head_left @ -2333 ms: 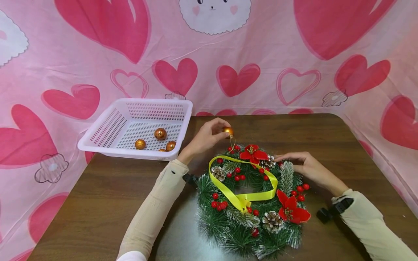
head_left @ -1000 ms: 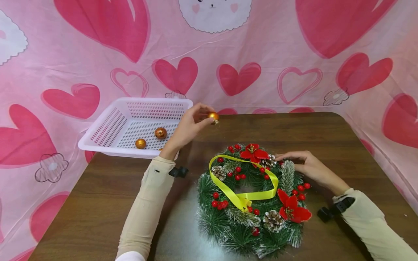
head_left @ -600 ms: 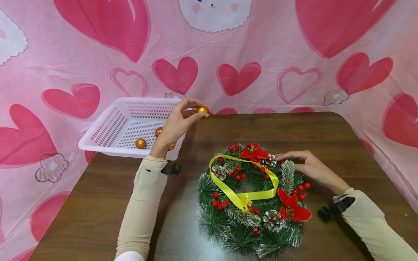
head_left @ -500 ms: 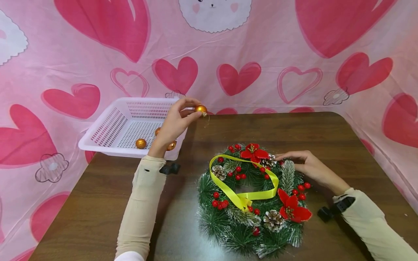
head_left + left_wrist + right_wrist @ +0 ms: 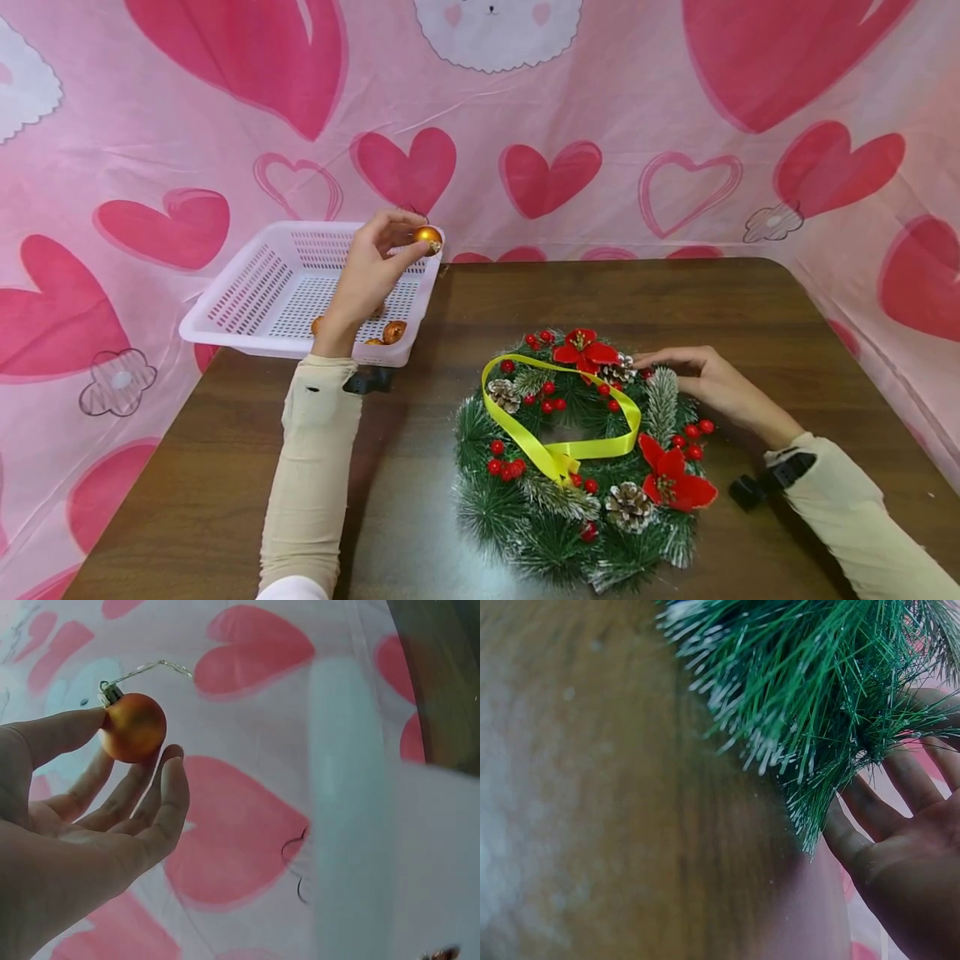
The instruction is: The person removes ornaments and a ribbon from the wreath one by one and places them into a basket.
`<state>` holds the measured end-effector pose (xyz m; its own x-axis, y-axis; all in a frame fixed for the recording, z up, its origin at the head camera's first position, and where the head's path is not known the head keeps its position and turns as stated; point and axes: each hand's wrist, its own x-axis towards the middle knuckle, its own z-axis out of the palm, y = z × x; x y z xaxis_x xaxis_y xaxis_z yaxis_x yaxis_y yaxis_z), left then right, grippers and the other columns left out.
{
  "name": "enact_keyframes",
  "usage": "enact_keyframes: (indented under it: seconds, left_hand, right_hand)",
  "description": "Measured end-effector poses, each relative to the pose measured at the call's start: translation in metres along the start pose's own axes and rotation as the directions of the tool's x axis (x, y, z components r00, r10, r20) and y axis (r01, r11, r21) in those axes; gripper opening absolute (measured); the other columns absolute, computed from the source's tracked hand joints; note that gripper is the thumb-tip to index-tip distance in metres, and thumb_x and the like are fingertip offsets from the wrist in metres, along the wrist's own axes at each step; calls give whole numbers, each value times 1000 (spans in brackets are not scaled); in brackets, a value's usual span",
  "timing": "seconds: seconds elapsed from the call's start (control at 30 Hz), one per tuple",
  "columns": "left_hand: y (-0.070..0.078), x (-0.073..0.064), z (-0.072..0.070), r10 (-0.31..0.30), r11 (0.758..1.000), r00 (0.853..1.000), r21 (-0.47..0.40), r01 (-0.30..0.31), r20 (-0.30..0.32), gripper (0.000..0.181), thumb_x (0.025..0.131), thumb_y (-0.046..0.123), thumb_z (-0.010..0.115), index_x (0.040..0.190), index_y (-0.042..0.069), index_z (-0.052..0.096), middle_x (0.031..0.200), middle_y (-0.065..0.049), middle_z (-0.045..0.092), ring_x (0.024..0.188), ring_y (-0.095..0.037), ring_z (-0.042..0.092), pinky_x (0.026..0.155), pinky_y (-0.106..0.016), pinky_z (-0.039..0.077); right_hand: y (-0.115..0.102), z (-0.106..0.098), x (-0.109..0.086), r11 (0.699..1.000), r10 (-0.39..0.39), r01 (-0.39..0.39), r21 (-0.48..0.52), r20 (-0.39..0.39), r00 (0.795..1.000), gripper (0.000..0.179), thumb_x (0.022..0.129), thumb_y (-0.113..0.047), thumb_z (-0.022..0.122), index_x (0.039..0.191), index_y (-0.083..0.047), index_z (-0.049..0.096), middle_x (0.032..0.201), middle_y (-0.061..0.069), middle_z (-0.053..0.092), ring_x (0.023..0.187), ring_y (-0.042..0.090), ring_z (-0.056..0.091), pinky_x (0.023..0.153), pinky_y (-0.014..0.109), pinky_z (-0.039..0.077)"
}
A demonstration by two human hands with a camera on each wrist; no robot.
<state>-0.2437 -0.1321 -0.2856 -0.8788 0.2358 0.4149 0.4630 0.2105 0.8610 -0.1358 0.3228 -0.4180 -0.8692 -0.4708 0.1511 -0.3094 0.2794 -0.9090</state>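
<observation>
My left hand (image 5: 375,271) pinches a gold Christmas bauble (image 5: 427,237) between thumb and fingertips, above the right side of a white plastic basket (image 5: 300,343). In the left wrist view the bauble (image 5: 135,729) shows a metal cap and a thin cord loop hanging free. On the table lies a green Christmas wreath (image 5: 495,504) with red flowers, berries, pinecones and a yellow ribbon (image 5: 600,450) across it. My right hand (image 5: 723,392) touches the wreath's upper right edge, its fingers extended; in the right wrist view the needles (image 5: 795,690) partly cover the fingertips.
Several copper-gold baubles lie in the basket, one bauble (image 5: 393,332) near its front right corner; my left hand and forearm hide some. The brown wooden table (image 5: 217,467) meets a pink heart-patterned cloth (image 5: 480,150) at its back edge.
My left hand has carried the bauble leftward and back, from beside the top of the wreath to over the basket's right side. The right hand and wreath have stayed put.
</observation>
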Motion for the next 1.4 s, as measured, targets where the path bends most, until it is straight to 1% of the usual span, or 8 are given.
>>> enact_keyframes:
  seconds: [0.13,0.4,0.53,0.8,0.97,1.13,1.3,1.4]
  left_hand:
    - [1,-2,-10,1,1000,999,13,-1,-39,31,93,5,68,122,-2,60,120,-18,65,107,-22,62,89,-25,50]
    - [1,-3,-23,-3,999,997,49,7,-79,34,93,11,70,122,-2,59,120,-14,67,111,-21,63,94,-28,50]
    - [0,-3,-26,-17,998,995,62,23,-98,34,93,9,70,122,-4,59,119,-15,67,112,-22,63,96,-29,50]
    - [-3,-4,-31,-22,994,993,105,34,-114,32,92,10,71,121,-1,60,119,-16,67,108,-24,65,98,-33,51]
    - [-6,-5,-33,-58,991,989,111,74,-135,32,92,7,70,121,-2,59,119,-18,66,108,-27,65,95,-32,52]
    - [-9,-6,-37,-107,972,983,192,135,-150,35,91,11,72,122,0,59,120,-17,66,108,-29,64,97,-38,51]
    - [-16,-7,-40,-167,940,976,277,200,-137,35,91,18,73,122,7,59,121,-13,65,108,-28,63,96,-44,50]
    - [-20,-6,-41,-190,929,974,298,218,-123,35,91,17,73,121,6,59,119,-14,65,107,-27,63,95,-44,51]
  right_hand:
    - [-1,0,1,1000,-3,3,7,2,1000,35,92,12,54,124,4,66,131,2,65,122,7,58,95,21,49]
    - [-4,2,1,1000,-12,12,-17,-7,1000,35,92,14,53,123,4,66,130,0,66,121,5,58,93,19,49]
    - [-5,2,-2,1000,-7,7,8,-10,1000,34,93,14,52,124,5,65,130,-1,66,121,5,58,92,19,50]
    - [-4,4,-1,1000,-15,15,18,-1,1000,30,96,7,55,124,6,64,129,-2,67,120,6,58,91,21,51]
    - [-5,4,0,1000,-12,12,17,2,1000,30,96,7,55,125,7,64,129,-2,66,120,6,58,91,21,51]
    - [-5,4,-1,1000,-3,3,10,-2,1000,31,95,7,56,125,6,64,129,-2,67,120,6,58,91,21,51]
    - [-4,4,0,1000,-6,6,3,-7,1000,30,95,7,56,124,5,65,129,0,67,120,6,58,92,20,50]
    - [-4,3,0,1000,-9,9,4,-9,1000,30,95,8,56,124,5,65,129,-1,66,120,5,58,92,20,50]
